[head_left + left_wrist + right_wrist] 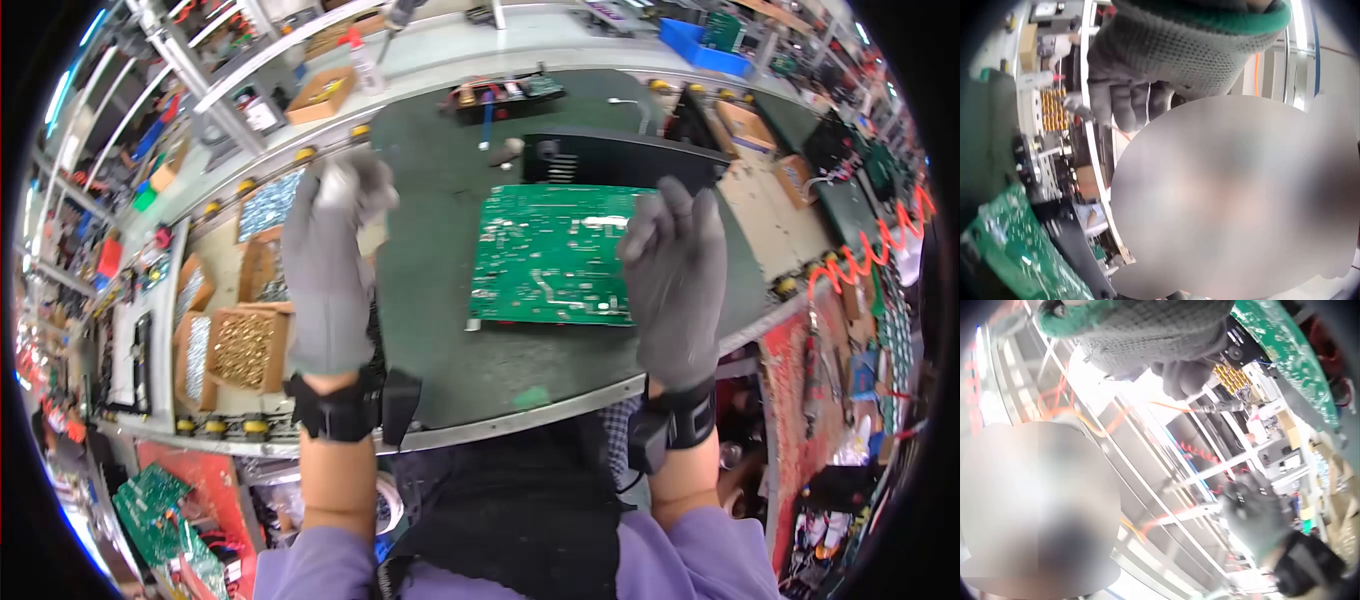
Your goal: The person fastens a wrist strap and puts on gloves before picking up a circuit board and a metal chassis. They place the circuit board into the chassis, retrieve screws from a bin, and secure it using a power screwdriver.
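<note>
My left hand (pixel 330 270), in a grey glove, is raised over the left side of the dark green work surface (pixel 430 350). Its fingers bend loosely, blurred at the tips, and no held thing shows. At the right edge of the green circuit board (pixel 550 260), my gloved right hand (pixel 680 285) overlaps the board in the head view. Its fingers are slightly bent with nothing visible in them. The board lies in front of a black metal panel (pixel 620 160) that stands upright. In the left wrist view, the board (pixel 1025 250) shows at lower left, away from the left hand (pixel 1129 81).
Cardboard boxes of brass-coloured screws (pixel 243 348) and silver parts (pixel 270 205) stand at the left. An assembly with wires (pixel 505 95) lies at the back. A screwdriver (pixel 402 12) hangs above the far side. A red coiled hose (pixel 870 245) runs along the right.
</note>
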A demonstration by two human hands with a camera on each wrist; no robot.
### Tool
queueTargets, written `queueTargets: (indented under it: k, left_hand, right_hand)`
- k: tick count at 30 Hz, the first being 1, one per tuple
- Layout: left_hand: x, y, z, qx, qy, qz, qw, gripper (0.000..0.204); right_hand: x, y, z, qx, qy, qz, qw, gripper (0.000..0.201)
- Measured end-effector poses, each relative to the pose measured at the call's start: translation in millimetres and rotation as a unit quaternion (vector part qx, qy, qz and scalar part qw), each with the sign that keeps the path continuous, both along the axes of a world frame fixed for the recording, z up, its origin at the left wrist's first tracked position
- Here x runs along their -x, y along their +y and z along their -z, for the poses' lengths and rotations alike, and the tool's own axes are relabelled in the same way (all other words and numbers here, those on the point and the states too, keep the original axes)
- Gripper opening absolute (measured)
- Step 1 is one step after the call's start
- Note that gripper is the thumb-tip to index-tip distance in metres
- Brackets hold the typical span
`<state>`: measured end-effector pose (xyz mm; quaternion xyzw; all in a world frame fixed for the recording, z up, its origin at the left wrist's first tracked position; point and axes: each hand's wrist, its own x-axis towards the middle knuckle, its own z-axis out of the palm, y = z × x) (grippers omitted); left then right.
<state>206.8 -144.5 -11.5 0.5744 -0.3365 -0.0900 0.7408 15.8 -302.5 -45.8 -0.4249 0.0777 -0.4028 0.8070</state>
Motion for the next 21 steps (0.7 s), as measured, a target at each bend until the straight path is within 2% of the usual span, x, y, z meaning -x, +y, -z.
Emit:
queueTargets:
  k: [2, 3, 5, 7, 8, 9, 10, 11, 13, 14, 15, 16, 17, 18, 19, 20, 21]
  left_hand:
    - [32.4, 1.7, 5.1, -0.094, -0.038, 0.135, 0.986, 0.039]
    - [54.8, 0.2, 9.5, -0.141, -0.054, 0.207, 0.967, 0.040]
    - [93.8, -2.0, 35.5, -0.208, 0.012, 0.343, 0.916, 0.049]
    - [115.8, -7.6, 27.8, -0.347, 0.019, 0.411, 0.843, 0.062]
    - [127.2, -9.6, 33.9, -0.346, 0.018, 0.414, 0.842, 0.062]
    - [138.5, -11.2, 43.5, -0.320, -0.006, 0.387, 0.865, 0.062]
    - [144.8, -13.7, 45.8, -0.293, -0.031, 0.358, 0.886, 0.062]
    - [147.2, -14.9, 45.4, -0.293, -0.031, 0.359, 0.886, 0.062]
    - [149.7, -16.5, 38.9, -0.340, -0.181, 0.259, 0.886, 0.052]
    - [150.7, -17.3, 36.5, -0.341, -0.180, 0.260, 0.885, 0.052]
    - [152.1, -17.7, 34.5, -0.342, -0.210, 0.232, 0.886, 0.049]
    - [153.0, -17.7, 34.0, -0.342, -0.240, 0.204, 0.885, 0.046]
    - [153.8, -17.1, 37.4, -0.342, -0.239, 0.204, 0.886, 0.046]
    - [154.8, -16.6, 44.0, -0.341, -0.226, 0.206, 0.889, 0.045]
    - [155.6, -16.9, 50.6, -0.340, -0.213, 0.208, 0.892, 0.044]
    - [155.4, -16.9, 57.4, -0.340, -0.213, 0.210, 0.891, 0.044]
    - [154.5, -16.8, 64.4, -0.337, -0.179, 0.246, 0.891, 0.043]
  right_hand:
    - [4.1, -29.5, -3.1, -0.152, -0.109, 0.130, 0.974, 0.035]
    - [3.2, -35.2, -6.4, -0.143, -0.108, 0.136, 0.974, 0.035]
    - [-3.6, -39.6, -10.5, -0.135, -0.100, 0.210, 0.963, 0.035]
    - [-9.5, -44.6, -15.9, -0.103, -0.111, 0.218, 0.964, 0.034]
    - [-15.8, -40.9, -23.4, -0.102, -0.088, 0.273, 0.953, 0.031]
    - [-20.6, -40.2, -28.6, -0.100, -0.065, 0.326, 0.938, 0.029]
    - [-24.2, -45.1, -26.9, -0.109, -0.051, 0.323, 0.939, 0.025]
    - [-26.8, -43.4, -23.3, -0.109, -0.051, 0.324, 0.938, 0.025]
    - [-34.3, -35.7, -16.1, 0.026, -0.002, 0.405, 0.914, 0.021]
    - [-35.4, -31.5, -13.1, 0.104, 0.022, 0.441, 0.891, 0.016]
    - [-33.3, -31.6, -7.5, 0.103, 0.024, 0.440, 0.892, 0.016]
    - [-30.6, -34.0, 0.2, 0.318, 0.097, 0.491, 0.805, 0.016]
    - [-29.5, -36.1, 6.4, 0.513, 0.163, 0.512, 0.669, 0.015]
    - [-31.7, -39.0, 10.0, 0.526, 0.148, 0.531, 0.648, 0.015]
    - [-31.9, -37.8, 8.7, 0.526, 0.149, 0.532, 0.647, 0.015]
    - [-31.3, -34.4, 5.5, 0.377, 0.132, 0.499, 0.769, 0.015]
    - [-29.8, -31.3, 0.6, 0.213, 0.109, 0.447, 0.862, 0.015]
